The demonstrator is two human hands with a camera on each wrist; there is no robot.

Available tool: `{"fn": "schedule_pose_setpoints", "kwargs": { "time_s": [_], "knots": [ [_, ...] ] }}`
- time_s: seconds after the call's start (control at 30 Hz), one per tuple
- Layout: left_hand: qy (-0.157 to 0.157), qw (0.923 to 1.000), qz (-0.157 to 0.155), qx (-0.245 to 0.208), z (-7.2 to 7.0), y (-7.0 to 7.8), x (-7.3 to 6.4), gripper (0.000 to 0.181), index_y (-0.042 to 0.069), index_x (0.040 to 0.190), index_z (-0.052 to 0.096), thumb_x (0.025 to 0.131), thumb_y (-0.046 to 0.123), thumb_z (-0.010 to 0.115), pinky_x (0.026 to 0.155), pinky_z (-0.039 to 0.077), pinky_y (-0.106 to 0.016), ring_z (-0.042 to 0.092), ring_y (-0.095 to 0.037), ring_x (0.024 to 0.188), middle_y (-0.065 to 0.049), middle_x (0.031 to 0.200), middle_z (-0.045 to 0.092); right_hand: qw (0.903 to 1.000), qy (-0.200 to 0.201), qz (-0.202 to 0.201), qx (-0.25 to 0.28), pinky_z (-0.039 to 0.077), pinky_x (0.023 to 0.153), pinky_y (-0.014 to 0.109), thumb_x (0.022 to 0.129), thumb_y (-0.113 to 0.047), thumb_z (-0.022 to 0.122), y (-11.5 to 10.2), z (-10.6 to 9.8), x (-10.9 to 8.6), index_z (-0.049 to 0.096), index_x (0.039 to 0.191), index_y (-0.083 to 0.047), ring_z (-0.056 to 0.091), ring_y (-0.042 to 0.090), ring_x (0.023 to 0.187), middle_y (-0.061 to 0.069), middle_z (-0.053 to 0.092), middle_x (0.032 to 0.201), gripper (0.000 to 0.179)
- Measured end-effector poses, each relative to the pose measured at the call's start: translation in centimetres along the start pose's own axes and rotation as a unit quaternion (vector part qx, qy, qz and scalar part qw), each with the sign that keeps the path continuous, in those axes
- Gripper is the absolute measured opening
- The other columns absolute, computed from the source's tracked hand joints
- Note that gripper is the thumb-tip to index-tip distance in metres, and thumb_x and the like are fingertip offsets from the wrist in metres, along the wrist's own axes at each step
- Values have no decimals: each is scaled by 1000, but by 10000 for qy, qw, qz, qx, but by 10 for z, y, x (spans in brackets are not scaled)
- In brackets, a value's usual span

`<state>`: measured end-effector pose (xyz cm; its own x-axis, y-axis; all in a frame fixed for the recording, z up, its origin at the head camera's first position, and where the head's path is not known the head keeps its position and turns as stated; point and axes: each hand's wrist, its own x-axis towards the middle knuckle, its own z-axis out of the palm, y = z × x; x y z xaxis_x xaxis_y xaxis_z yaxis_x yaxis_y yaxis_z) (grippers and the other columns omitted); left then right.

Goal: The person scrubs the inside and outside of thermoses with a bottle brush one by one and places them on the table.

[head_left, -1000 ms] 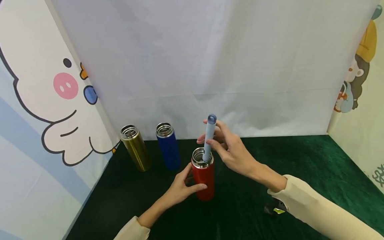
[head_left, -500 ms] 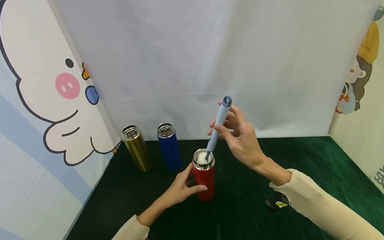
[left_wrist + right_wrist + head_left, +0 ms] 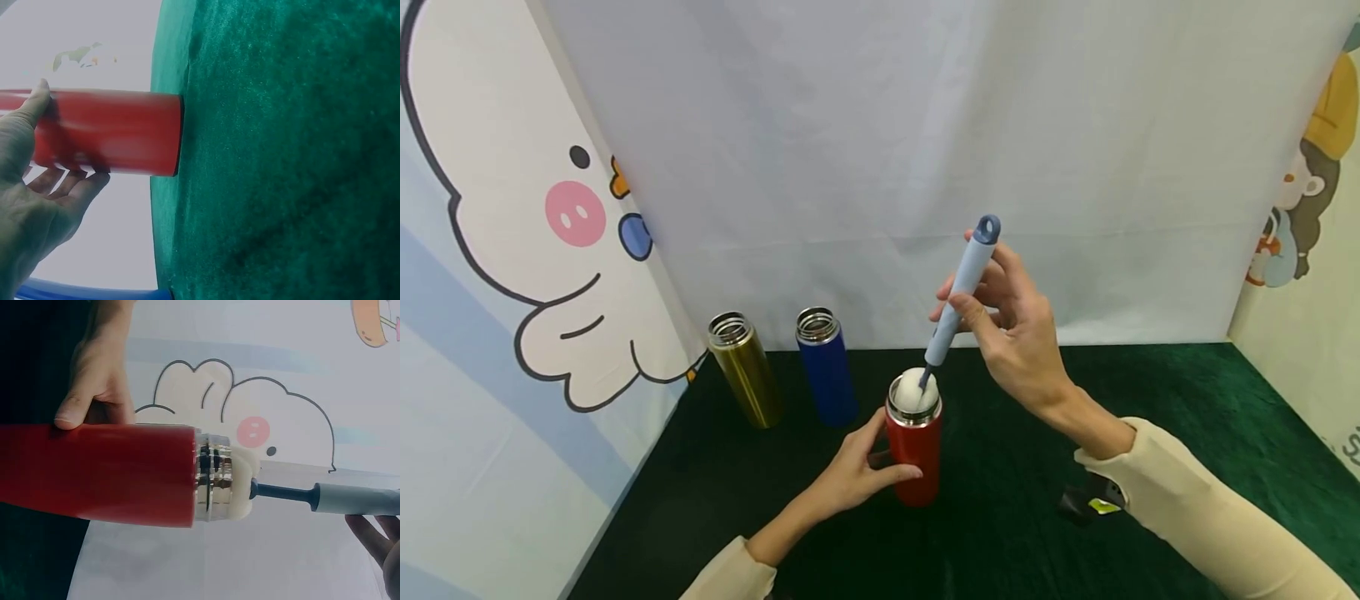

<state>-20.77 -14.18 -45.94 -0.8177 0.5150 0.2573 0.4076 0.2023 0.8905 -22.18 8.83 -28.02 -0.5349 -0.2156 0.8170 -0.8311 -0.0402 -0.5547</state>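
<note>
An open red bottle (image 3: 917,462) with a steel neck stands upright on the green cloth. My left hand (image 3: 853,471) holds it around the body, thumb on the near side; the left wrist view shows the fingers (image 3: 78,187) along its other side. With fingertips and thumb, my right hand (image 3: 1018,333) pinches the light blue handle of a bottle brush (image 3: 962,287), which tilts up to the right. The brush's white sponge head (image 3: 242,484) bulges just out of the bottle's mouth, its lower part hidden inside. A dark thin stem joins head and handle.
Left of the red bottle, an open blue bottle (image 3: 827,375) and an open gold bottle (image 3: 747,379) stand toward the back of the green cloth (image 3: 1150,392). A white curtain (image 3: 880,167) hangs behind, with cartoon-printed panels at both sides.
My right hand has moved up and to the right with the brush, tilting its handle further. The white sponge head has risen from inside the red bottle to its mouth. My left hand keeps its hold.
</note>
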Motion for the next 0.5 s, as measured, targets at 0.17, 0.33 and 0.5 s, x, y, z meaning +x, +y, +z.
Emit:
{"fn": "schedule_pose_setpoints", "kwargs": {
  "time_s": [0.17,0.33,0.5],
  "knots": [
    [-5,10000,56,70,-1,0,1,76,18,158,29,96,23,73,98,58,-44,55,-38,137,-15,156,48,10000,60,-14,-35,64,75,30,99,9,55,1,-3,-1,35,151,8,75,7,88,-7,67,105,55],
    [-10,10000,31,48,0,0,1,74,19,157,30,96,23,73,102,56,-47,56,-36,136,-14,156,49,9999,-76,43,78,64,73,31,97,12,57,3,-6,1,36,148,9,76,7,88,4,71,104,55],
    [69,10000,-43,0,0,-1,0,78,22,159,29,95,24,74,103,55,-48,55,-33,137,-11,157,48,9986,-509,112,-83,64,75,31,95,11,61,6,-5,7,38,145,8,77,9,89,28,69,102,55]
  ]
}}
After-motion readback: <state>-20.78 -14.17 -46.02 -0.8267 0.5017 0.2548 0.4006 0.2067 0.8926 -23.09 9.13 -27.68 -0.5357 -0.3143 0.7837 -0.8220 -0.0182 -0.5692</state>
